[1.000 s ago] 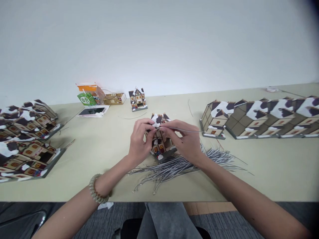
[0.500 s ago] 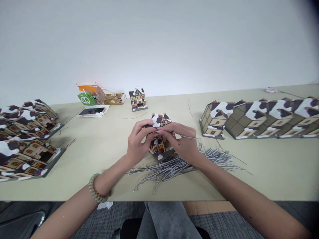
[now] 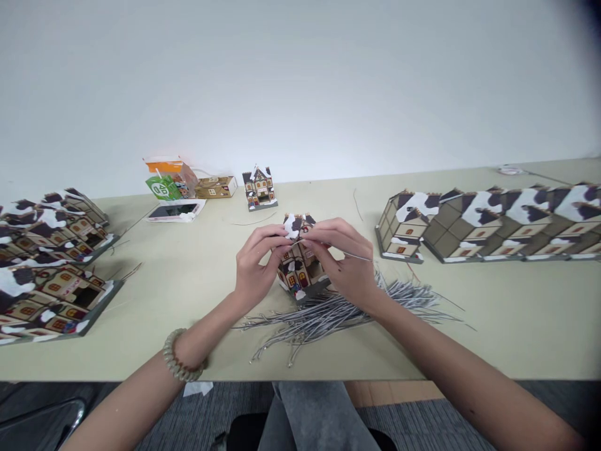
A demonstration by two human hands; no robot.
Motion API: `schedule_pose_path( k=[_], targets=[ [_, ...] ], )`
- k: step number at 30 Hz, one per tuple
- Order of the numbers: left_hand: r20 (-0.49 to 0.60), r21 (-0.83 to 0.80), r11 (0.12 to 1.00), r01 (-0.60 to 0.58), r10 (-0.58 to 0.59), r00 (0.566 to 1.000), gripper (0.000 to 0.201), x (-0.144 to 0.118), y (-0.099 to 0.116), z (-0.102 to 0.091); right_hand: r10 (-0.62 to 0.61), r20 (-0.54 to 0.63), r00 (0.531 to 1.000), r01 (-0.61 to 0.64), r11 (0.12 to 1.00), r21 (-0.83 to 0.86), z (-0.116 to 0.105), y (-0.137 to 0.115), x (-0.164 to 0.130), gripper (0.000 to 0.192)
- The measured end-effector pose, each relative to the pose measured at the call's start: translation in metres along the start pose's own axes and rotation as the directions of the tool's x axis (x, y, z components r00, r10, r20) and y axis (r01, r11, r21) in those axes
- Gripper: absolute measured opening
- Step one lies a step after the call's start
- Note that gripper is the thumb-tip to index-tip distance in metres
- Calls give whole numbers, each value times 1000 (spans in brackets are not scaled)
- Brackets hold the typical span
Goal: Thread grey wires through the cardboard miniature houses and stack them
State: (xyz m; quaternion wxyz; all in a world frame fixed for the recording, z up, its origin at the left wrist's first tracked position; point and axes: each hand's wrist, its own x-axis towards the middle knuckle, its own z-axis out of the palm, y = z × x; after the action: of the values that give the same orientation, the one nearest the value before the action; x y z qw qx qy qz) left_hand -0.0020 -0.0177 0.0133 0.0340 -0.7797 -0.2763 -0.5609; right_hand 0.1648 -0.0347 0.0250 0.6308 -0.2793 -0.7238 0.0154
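Observation:
A small model house with a snow-patched dark roof stands in front of me, between my hands and partly covered by them. Above its front, my right hand pinches a thin silver-grey wire, whose tail sticks out to the right past the knuckles. My left hand is closed at the wire's other end, thumb against forefinger, close to the right fingertips. Just below the house lies a loose bundle of grey wires, partly under my right wrist.
Several similar houses are grouped at the left, and a row of them runs along the right. At the back are one upright house, a small box, snack packets and a phone. Single wires lie scattered.
My fingertips have drawn slightly apart, the left hand shifting a little left, so more of the wire and the house front shows. Both hands stay over the house.

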Motion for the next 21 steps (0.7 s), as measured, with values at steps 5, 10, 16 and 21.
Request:
schedule_pose_path(
  k=[5, 10, 16, 21],
  targets=[
    [9, 17, 1000, 19, -19, 1000, 8, 1, -2, 1, 34, -9, 999, -33, 999, 29, 0, -1, -1, 9],
    [26, 68, 998, 14, -16, 1000, 10, 2, 0, 1, 43, -3, 999, -43, 998, 46, 3, -4, -5, 9],
    [43, 104, 994, -13, 8, 999, 9, 1, 1, 0, 15, -73, 997, -16, 1000, -20, 6, -4, -6, 11],
    [59, 122, 992, -22, 15, 998, 9, 0, 1, -1, 41, -64, 997, -41, 999, 14, 5, -3, -6, 11]
  ],
)
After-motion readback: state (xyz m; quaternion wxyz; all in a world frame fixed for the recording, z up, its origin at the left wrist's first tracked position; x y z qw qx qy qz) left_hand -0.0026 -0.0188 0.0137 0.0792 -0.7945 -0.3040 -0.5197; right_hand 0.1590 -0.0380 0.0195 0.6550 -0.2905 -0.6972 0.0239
